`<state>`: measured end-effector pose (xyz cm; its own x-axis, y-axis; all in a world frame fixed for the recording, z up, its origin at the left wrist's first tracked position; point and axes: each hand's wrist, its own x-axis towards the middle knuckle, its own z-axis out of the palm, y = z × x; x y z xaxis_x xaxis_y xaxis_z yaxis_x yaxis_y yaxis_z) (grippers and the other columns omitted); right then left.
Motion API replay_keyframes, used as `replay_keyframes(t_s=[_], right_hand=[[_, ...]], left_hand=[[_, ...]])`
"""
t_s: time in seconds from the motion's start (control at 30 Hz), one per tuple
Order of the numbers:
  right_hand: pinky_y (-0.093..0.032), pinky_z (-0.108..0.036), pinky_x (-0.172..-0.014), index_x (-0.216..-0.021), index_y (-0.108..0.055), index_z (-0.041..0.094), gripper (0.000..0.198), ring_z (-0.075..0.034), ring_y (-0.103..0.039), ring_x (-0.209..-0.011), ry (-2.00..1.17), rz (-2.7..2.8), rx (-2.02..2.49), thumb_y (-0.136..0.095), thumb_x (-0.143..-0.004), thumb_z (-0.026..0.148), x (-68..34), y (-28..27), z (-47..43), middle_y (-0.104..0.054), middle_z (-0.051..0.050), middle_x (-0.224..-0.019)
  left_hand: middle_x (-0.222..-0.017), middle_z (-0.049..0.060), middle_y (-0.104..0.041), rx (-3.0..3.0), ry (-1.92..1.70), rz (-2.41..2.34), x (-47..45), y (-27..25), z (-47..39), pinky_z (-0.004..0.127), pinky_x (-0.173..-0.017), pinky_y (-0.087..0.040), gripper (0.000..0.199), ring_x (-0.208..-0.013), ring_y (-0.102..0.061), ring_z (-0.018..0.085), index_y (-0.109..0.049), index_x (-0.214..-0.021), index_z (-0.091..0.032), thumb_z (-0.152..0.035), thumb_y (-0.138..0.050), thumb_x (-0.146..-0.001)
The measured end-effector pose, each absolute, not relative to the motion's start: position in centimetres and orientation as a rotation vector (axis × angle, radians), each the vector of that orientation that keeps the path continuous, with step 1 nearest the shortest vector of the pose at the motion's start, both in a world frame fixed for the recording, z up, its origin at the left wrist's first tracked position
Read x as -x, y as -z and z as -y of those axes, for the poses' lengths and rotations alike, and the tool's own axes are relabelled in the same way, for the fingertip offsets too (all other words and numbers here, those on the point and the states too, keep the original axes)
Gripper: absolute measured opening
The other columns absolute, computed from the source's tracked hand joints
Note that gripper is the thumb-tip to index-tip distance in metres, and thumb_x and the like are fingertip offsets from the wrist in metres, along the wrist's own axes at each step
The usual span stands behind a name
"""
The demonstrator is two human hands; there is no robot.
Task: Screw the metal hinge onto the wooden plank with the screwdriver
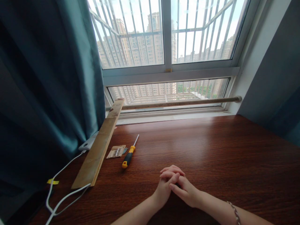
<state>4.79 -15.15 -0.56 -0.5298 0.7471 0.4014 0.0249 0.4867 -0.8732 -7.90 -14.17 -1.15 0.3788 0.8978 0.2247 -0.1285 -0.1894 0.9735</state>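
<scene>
My left hand (163, 189) and my right hand (187, 191) are clasped together over the near middle of the brown wooden tabletop (211, 156). Their fingers are interlaced and closed, with no object showing between them. A screwdriver (128, 156) with a yellow and black handle lies to the left and beyond them, its shaft pointing at the window. Beside it is a small brown packet (114, 152) with several small screws (125, 151) at its right edge. A long wooden board (99, 148) lies further left, its far end by the window rail.
A white device (87, 144) sits partly behind the board, and a white cable (65, 167) loops down the left side. A yellow tag (52, 181) is near the cable. The blue curtain (79, 78) hangs at left; a horizontal rail (182, 102) crosses before the barred window.
</scene>
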Motion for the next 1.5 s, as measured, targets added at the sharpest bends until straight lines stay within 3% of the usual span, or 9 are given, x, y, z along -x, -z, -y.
replay_keyframes(t_s=[0.7,1.5], right_hand=[[-0.037,-0.04,-0.102,-0.122,-0.056,0.022,0.033,-0.022,-0.047,-0.118,-1.104,1.882,0.623,-0.046,-0.092,0.033,-4.68,0.59,15.16,-0.055,-0.01,-0.121],[-0.036,-0.039,-0.103,-0.122,-0.056,0.022,0.032,-0.021,-0.046,-0.119,-1.125,1.876,0.609,-0.047,-0.092,0.027,-4.68,0.74,15.16,-0.054,-0.009,-0.122]], left_hand=[[-0.086,0.007,-0.059,-1.486,-1.074,-0.78,7.81,0.85,14.18,0.038,-0.085,-0.043,0.031,-0.089,-0.054,0.022,-0.069,-0.081,-0.017,-0.043,-0.05,-0.084],[-0.086,0.006,-0.059,-1.461,-1.105,-0.713,7.82,1.33,14.04,0.036,-0.084,-0.042,0.024,-0.087,-0.054,0.021,-0.069,-0.083,-0.017,-0.033,-0.051,-0.086]])
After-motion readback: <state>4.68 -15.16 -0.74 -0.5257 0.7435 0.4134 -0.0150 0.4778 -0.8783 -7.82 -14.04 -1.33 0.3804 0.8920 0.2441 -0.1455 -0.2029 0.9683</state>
